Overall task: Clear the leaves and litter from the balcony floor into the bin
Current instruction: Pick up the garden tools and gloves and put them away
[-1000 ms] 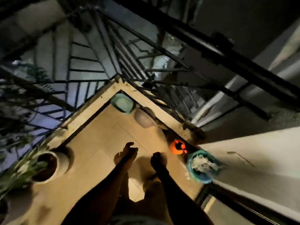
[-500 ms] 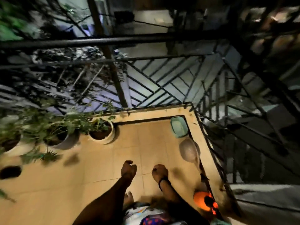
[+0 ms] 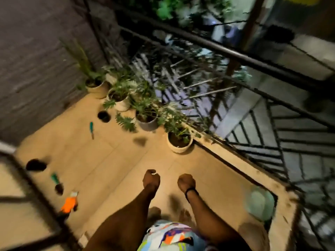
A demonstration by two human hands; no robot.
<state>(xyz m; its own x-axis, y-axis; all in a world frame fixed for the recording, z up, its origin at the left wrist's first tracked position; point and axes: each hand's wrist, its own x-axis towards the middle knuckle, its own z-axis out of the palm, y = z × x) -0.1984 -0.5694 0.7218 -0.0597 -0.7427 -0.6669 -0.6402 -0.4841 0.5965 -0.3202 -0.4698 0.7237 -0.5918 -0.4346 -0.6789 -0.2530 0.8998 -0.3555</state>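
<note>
Left hand (image 3: pixel 151 178) and right hand (image 3: pixel 186 181) both curled into fists over smooth tan tiled floor (image 3: pixel 108 160). Round pale pots (image 3: pixel 179 144) along railing (image 3: pixel 253 124) edge.

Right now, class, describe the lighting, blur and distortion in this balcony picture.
Head view: warm light pools on the floor tiles, while the wall stays dim. Head view: motion blur smears the potted plants and the green-handled tool. Head view: wide-angle distortion slightly bows the railing.
</note>
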